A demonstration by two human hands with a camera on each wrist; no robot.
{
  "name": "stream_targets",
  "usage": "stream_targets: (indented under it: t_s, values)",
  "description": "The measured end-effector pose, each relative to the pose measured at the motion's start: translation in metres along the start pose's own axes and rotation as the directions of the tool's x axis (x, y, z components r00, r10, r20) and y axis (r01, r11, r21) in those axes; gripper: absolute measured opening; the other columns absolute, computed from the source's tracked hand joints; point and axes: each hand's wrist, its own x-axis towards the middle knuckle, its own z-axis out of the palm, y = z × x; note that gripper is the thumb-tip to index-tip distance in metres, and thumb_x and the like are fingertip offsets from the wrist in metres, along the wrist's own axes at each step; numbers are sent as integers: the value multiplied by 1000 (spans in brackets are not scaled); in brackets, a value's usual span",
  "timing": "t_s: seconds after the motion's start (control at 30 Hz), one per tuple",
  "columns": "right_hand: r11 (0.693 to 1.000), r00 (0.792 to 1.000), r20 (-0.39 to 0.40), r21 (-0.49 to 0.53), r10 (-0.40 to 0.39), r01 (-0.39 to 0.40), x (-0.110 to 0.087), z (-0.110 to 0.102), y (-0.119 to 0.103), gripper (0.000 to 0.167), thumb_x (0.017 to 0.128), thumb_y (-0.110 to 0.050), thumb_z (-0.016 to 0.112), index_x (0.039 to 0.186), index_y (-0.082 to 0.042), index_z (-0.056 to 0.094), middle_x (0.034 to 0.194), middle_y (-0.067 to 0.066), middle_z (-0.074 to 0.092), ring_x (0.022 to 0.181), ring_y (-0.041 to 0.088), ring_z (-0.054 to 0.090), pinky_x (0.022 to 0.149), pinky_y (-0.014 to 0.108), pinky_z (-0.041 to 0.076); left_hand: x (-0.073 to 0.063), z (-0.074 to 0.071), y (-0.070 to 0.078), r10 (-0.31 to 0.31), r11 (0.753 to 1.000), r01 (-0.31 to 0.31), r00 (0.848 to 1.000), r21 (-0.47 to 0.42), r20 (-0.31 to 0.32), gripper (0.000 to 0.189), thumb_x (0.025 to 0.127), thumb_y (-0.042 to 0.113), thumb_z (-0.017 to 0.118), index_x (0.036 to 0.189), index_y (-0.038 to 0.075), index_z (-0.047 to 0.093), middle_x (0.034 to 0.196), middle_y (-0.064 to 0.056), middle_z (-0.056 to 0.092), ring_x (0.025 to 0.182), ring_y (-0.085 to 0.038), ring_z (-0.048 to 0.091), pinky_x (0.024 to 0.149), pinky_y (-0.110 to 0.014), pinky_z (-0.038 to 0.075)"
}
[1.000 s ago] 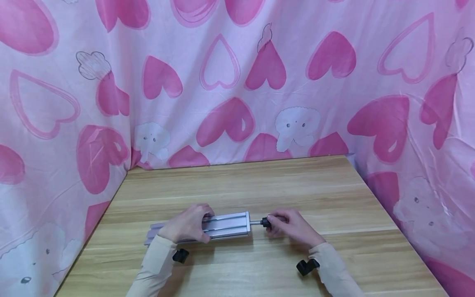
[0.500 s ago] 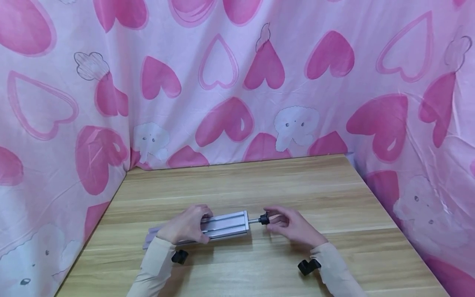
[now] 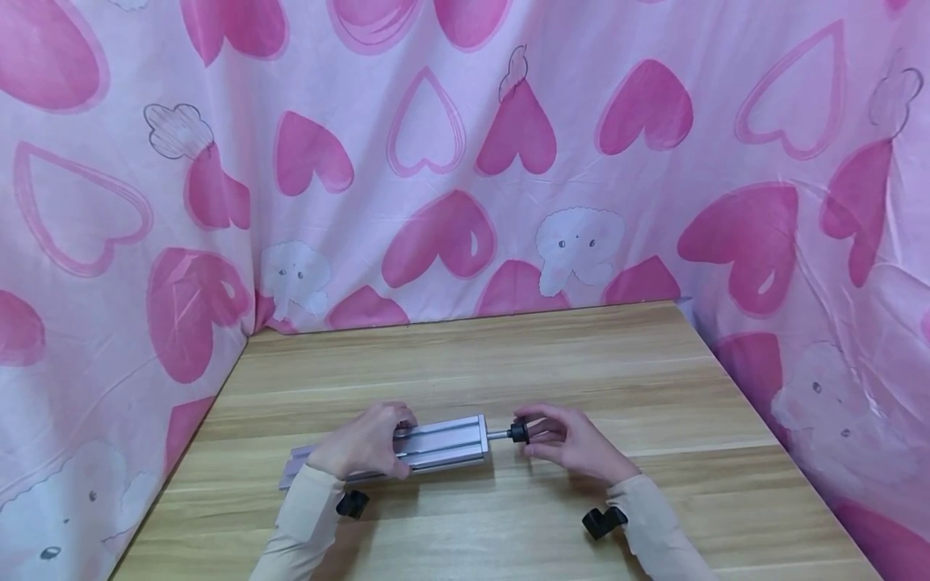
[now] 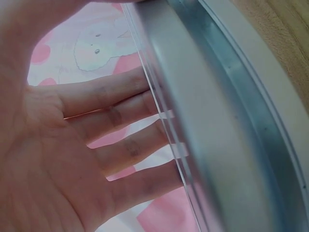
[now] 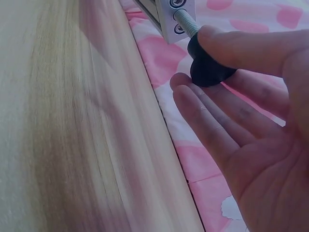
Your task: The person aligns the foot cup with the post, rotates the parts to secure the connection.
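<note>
A silver grooved aluminium profile (image 3: 450,440) lies across the head view, and its shadow falls on the table below. My left hand (image 3: 363,442) grips it around the middle, thumb on the near side and fingers over the far side. From the profile's right end plate sticks a threaded rod (image 3: 498,435) with a black knob (image 3: 519,432) on its tip. At that knob is my right hand (image 3: 577,445); in the right wrist view its thumb lies on the knob (image 5: 212,67) and the fingers curl beneath. The left wrist view shows the palm (image 4: 53,159) and fingers reaching behind the profile (image 4: 203,116).
A wood-grain table (image 3: 465,363) spreads under both hands. Pink heart-patterned cloth (image 3: 436,161) hangs at the back and along both sides. Black wrist mounts (image 3: 605,523) sit at the sleeves, close above the tabletop.
My right fingers loosened and spread from their pinch on the knob, then came in around it again. The left hand keeps its grip; the profile has barely shifted.
</note>
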Motion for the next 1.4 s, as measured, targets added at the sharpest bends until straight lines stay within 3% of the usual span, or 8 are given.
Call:
stream_targets:
  t_s: [0.23,0.47,0.67,0.83,1.03,1.17,1.27,1.4]
  values:
    - [994,999,-16,-101,31,-32,-1,-1,0,53,90,-22,76,136,0,59,124,9,70,105,18,71,92,25,55,0,1,0,-4,1000,4,1000,14,3,58,63,24,90,114,4,69,112,-4,66,93,-17,58,82,-37,55]
    - [980,994,-30,-167,106,-109,-3,-3,-1,47,96,-36,68,129,-3,65,110,0,74,101,13,69,89,24,54,0,1,0,24,999,-24,1000,25,0,59,63,23,90,115,4,70,112,-5,67,94,-16,59,84,-38,55]
    - [986,991,33,-114,128,-123,-2,-2,-2,32,103,-33,57,114,-7,71,98,6,76,89,24,73,80,32,59,1,1,0,33,999,-33,999,14,5,58,63,23,89,114,4,70,111,-5,67,92,-15,59,82,-36,55]
    - [987,985,67,-57,157,-153,0,-3,-4,41,106,-34,49,107,1,71,91,12,76,80,30,74,73,39,60,3,0,1,26,1000,-26,1000,-4,12,59,63,23,89,114,2,69,112,-6,67,93,-16,59,83,-38,55]
    - [983,980,69,-30,185,-183,0,-6,-2,51,107,-40,44,104,3,72,87,11,76,77,32,74,70,42,60,4,-1,2,26,1000,-26,1000,-10,12,59,64,24,90,115,3,70,113,-6,66,94,-16,59,85,-39,55]
    - [985,985,56,-64,163,-159,-1,-7,-1,49,108,-38,43,109,2,71,94,13,77,83,31,74,74,37,60,5,-1,2,37,999,-37,999,-23,15,58,64,24,89,115,2,70,112,-6,66,93,-17,59,83,-37,55]
    - [988,991,26,-94,128,-125,-3,-6,-1,41,103,-33,56,129,-2,63,114,13,73,97,25,72,82,31,59,5,-1,2,36,999,-35,999,-31,18,57,64,25,88,114,3,70,111,-5,66,91,-16,58,81,-35,54]
    - [996,997,-8,-50,78,-78,-4,-4,-4,61,89,-21,77,145,-14,53,139,15,61,114,21,68,94,29,55,5,-2,0,27,999,-26,999,-30,18,57,64,24,88,114,3,70,110,-5,66,91,-15,58,80,-34,53]
